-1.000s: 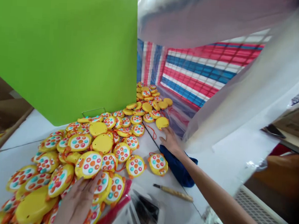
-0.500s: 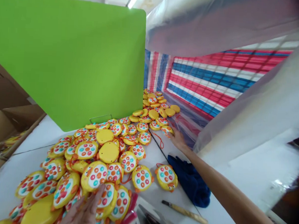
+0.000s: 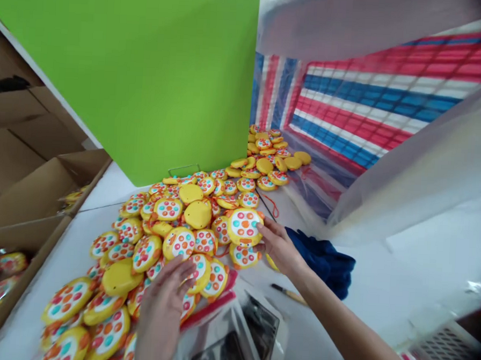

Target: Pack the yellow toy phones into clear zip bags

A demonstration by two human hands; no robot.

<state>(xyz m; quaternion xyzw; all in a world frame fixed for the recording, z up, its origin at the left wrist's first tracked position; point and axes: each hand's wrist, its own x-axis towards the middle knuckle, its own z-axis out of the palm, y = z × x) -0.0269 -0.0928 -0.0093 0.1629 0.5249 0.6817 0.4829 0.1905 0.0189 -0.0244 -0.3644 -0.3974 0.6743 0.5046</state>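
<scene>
A person at a white bench [image 3: 113, 188] grips one round yellow toy with a white panel of coloured dots [image 3: 245, 227] in the right hand [image 3: 282, 250], raised over the right side of a spread heap of matching yellow toys [image 3: 197, 214]. The fingers pinch only its rim, apparently so that most of the dotted panel stays uncovered. The left hand [image 3: 167, 291], open with fingers loosely curved, hovers at the heap's near side; whether its fingertips touch the toys below cannot be told. A crumpled dark-blue cloth [image 3: 320, 259] and a thin wooden-handled tool [image 3: 289, 294] lie beside the right arm, seemingly set there to be within reach, while a clear plastic bag with a red strip [image 3: 216, 334] lies between the arms. Half a second ago the right hand was farther out, near the striped sheeting [image 3: 349, 108]; now the toy is closer in, its dots facing the wearer.
</scene>
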